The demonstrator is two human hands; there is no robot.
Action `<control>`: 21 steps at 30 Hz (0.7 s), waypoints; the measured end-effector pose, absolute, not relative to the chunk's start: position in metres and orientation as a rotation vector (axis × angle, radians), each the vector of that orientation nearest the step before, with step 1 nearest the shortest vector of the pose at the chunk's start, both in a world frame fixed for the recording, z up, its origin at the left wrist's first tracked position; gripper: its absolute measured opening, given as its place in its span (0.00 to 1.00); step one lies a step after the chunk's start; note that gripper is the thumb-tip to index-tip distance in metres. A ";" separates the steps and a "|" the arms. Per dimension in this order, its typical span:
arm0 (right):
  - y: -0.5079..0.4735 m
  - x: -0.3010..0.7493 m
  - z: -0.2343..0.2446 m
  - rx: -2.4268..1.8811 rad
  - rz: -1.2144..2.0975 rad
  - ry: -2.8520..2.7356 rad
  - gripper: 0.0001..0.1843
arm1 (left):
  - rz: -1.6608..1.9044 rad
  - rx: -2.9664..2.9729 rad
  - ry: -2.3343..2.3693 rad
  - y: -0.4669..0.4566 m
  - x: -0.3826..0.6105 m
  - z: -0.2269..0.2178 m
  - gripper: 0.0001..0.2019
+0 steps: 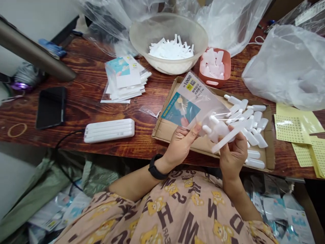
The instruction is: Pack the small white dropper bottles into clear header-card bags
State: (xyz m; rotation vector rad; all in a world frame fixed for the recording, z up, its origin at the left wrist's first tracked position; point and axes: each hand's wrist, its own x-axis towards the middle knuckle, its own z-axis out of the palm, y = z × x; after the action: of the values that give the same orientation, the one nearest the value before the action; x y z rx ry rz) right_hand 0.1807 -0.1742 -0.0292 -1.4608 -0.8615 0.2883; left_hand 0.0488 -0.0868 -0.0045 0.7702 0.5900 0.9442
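Note:
A clear plastic bag (210, 105) with a blue and white printed card (181, 108) is held over a shallow cardboard tray (162, 130). My left hand (181, 144) is closed on the bag's near edge, thumb on top. Small white bottle-like pieces (215, 127) show at the bag's lower end; how many cannot be made out. My right hand (233, 150) is closed on a long white strip (227, 137), close by the bag's opening. Whether it also grips the bag is unclear. Several more white bottle-like pieces (259, 139) lie in the tray's right side.
Behind the tray stand a large bowl (167, 66) of white strips and a red-orange tub (225, 73) of pale pieces. Leftward lie stacked printed packets (127, 79), a white power bank (109, 130) and a phone (50, 107). Yellow sticker sheets (291, 128) and a plastic bag (286, 67) sit right.

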 end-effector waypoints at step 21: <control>-0.182 0.194 -0.030 -1.416 0.661 -1.087 0.21 | 0.871 0.882 0.721 -0.081 0.025 -0.005 0.20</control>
State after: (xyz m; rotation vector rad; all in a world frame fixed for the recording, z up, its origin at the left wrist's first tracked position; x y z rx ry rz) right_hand 0.1943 -0.1821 -0.0297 -1.4156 -1.0866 0.6608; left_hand 0.0245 -0.0806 -0.0049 0.8817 0.7215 0.8706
